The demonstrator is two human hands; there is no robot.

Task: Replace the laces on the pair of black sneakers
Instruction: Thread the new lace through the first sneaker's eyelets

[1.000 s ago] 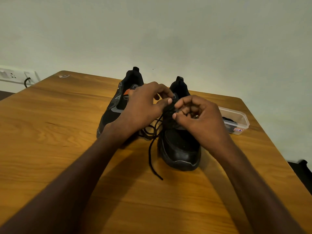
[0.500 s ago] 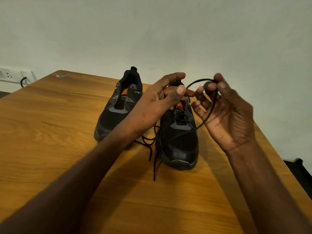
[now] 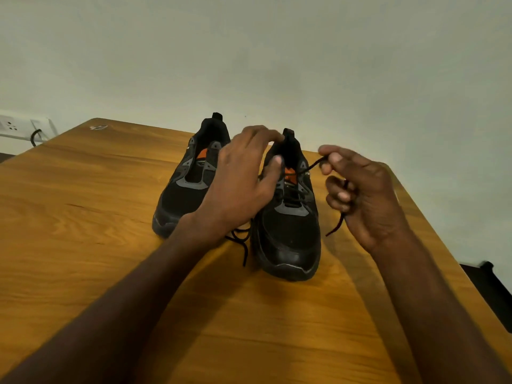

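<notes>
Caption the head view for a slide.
Right hand pinches a black lace while left hand steadies the right sneaker.

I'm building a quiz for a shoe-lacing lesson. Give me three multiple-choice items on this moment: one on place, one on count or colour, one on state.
1. Where does the loose lace end lie on the table?
A. between the two sneakers' toes
B. behind the heels
C. at the wall socket

2. What colour is the accent on the sneakers' tongues?
A. blue
B. orange
C. white

3. What is the right hand doing?
A. lying flat on the table
B. pinching the black lace
C. holding a sneaker up

Answers: 1 A, the lace end trails on the wooden table between the left sneaker and right sneaker. 2 B, orange patches show on both tongues. 3 B, the right hand pinches the black lace while the left hand holds the right sneaker's collar.
</notes>
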